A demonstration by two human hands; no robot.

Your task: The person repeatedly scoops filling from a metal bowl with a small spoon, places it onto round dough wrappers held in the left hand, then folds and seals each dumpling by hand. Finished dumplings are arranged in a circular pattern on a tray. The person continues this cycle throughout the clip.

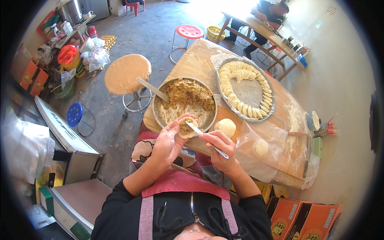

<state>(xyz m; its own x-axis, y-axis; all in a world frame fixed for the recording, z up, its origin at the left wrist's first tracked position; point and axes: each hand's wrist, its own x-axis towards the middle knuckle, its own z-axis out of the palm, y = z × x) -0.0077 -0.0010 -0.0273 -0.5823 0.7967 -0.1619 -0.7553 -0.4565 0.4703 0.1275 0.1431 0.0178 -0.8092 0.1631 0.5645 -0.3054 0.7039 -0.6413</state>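
Observation:
My left hand (169, 139) cups a round dough wrapper (183, 135) with a mound of filling at its middle. In my right hand (220, 150) is a small spatula (195, 129) with a white handle, its tip on the filling. Just beyond the left hand, a metal bowl (155, 112) holds chopped filling (192, 94), heaped at the far side and smeared thin at the near side. A flat metal blade (153, 89) leans out over the bowl's left rim. Right of the bowl sits a stack of dough wrappers (225, 127).
A round tray (247, 87) lined with plastic carries rows of folded dumplings (229, 90). A dough piece (260, 147) lies under clear plastic sheet on the floured wooden table (192, 63). Stools (189, 31) stand beyond it. A person (270, 15) sits at another table.

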